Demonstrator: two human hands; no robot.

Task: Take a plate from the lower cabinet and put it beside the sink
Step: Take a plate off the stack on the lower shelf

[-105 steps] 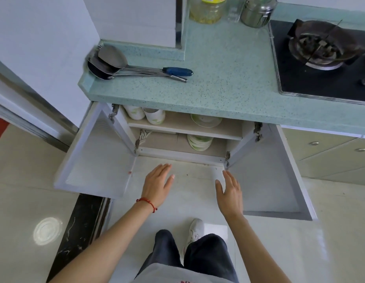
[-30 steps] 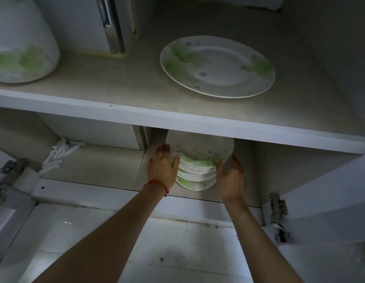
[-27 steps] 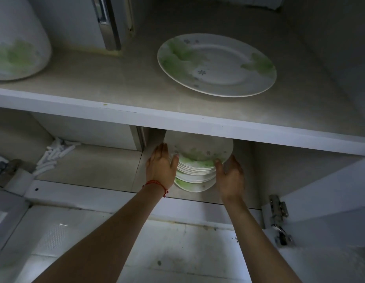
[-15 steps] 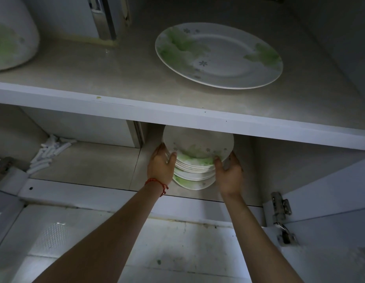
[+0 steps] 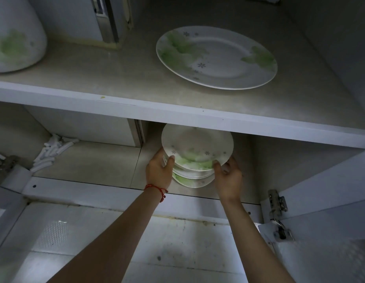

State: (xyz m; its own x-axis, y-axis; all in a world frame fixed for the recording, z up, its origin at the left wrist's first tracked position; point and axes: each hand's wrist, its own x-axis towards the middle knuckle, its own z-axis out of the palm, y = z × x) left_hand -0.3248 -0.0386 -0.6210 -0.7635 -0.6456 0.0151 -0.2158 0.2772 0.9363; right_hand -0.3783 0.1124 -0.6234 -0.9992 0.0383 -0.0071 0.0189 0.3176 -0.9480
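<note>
Inside the open lower cabinet (image 5: 300,160), a white-edged shelf (image 5: 177,113) runs across the full width and splits the space into an upper and a lower compartment. On the shelf's left end stands a large white vessel (image 5: 16,43) with a pale green print, only partly in view. Toward the shelf's right side a wide oval plate (image 5: 216,58) with green leaf marks lies flat, well apart from the vessel. On the lower compartment's floor, near its middle and close to the front edge, sits a stack of plates (image 5: 189,176). The top plate (image 5: 198,146) is tipped up, its far rim tucked under the shelf's front edge and its near rim raised clear of the stack. Both forearms reach up and forward from the bottom of the view, nearly straight, converging on the stack. The left hand (image 5: 159,170) clasps the top plate's left rim, thumb on the upper face and fingers curled behind, hidden. The right hand (image 5: 228,178) grips the near-right rim the same way, thumb on top, fingers beneath. A red string bracelet (image 5: 157,188) circles the left wrist. In the lower compartment's left back corner lies a loose pile of small white sticks (image 5: 53,152). A metal hinge (image 5: 277,203) sits at the cabinet's right front edge.
</note>
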